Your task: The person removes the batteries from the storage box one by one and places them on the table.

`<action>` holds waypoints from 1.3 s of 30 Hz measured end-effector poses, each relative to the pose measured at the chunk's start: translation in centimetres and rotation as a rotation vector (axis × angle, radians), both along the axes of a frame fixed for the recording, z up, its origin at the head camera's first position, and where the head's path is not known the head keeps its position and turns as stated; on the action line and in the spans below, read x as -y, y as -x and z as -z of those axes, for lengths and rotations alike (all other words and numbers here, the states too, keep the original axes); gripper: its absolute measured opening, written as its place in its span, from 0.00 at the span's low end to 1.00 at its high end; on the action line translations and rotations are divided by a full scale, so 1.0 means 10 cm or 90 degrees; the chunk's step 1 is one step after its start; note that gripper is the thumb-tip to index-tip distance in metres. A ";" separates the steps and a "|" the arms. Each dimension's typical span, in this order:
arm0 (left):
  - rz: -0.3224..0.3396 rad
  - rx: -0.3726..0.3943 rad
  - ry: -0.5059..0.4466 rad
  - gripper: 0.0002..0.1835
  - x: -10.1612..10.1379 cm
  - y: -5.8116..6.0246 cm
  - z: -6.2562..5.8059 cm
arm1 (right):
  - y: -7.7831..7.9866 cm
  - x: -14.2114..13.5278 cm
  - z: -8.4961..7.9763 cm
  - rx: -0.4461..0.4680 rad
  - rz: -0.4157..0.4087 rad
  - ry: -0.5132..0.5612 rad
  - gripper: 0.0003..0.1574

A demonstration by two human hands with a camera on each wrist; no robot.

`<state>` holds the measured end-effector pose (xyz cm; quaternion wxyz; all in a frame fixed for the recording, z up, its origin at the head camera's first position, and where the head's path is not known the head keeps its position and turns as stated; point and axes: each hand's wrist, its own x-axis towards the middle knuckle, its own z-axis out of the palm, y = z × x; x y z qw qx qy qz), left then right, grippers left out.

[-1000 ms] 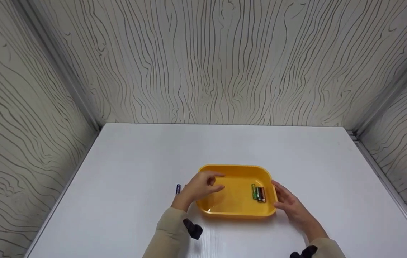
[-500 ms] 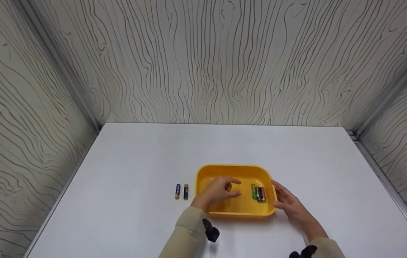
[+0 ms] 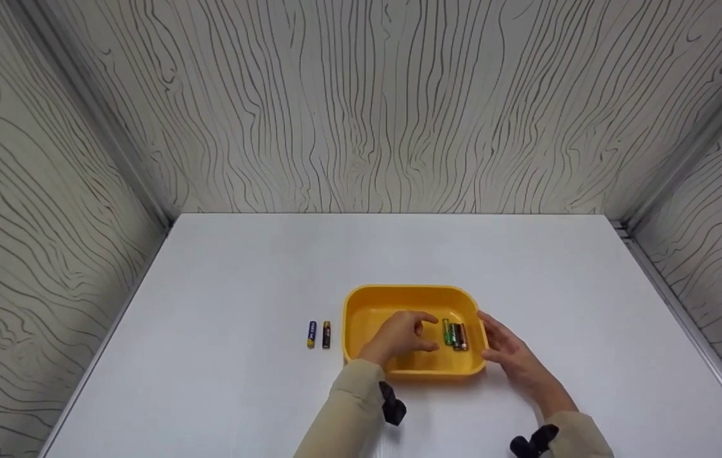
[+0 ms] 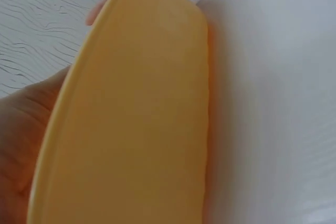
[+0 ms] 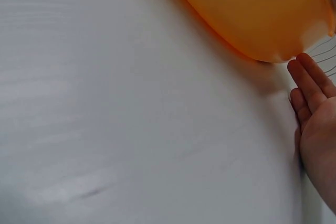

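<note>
A booth; wood-grain panels (image 3: 361,108) border a white table (image 3: 240,273).

White table (image 3: 233,273) | yellow tray (image 3: 411,297) | blue battery (image 3: 312,334) | black battery (image 3: 326,334) just beside

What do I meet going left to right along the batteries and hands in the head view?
Blue-and-yellow battery → black-and-gold battery → left hand, reaching over the yellow tray → group of batteries inside the tray → right hand at the tray's right end.
</note>
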<state>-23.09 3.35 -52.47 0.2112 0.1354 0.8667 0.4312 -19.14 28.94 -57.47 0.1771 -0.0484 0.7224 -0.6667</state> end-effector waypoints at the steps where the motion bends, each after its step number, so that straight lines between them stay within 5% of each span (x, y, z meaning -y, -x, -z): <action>1: -0.004 0.000 0.006 0.25 -0.01 0.00 0.01 | 0.00 0.01 0.00 0.007 0.002 0.004 0.46; 14: -0.109 0.029 -0.001 0.27 -0.27 0.05 0.12 | 0.02 -0.03 0.00 -0.026 -0.023 0.028 0.46; 25: -0.107 0.002 0.104 0.35 -0.39 0.06 0.19 | 0.02 0.01 -0.01 0.017 0.009 -0.003 0.47; 39: -0.070 -0.072 0.211 0.29 -0.45 0.03 0.16 | 0.03 -0.03 0.03 -0.039 -0.030 0.047 0.45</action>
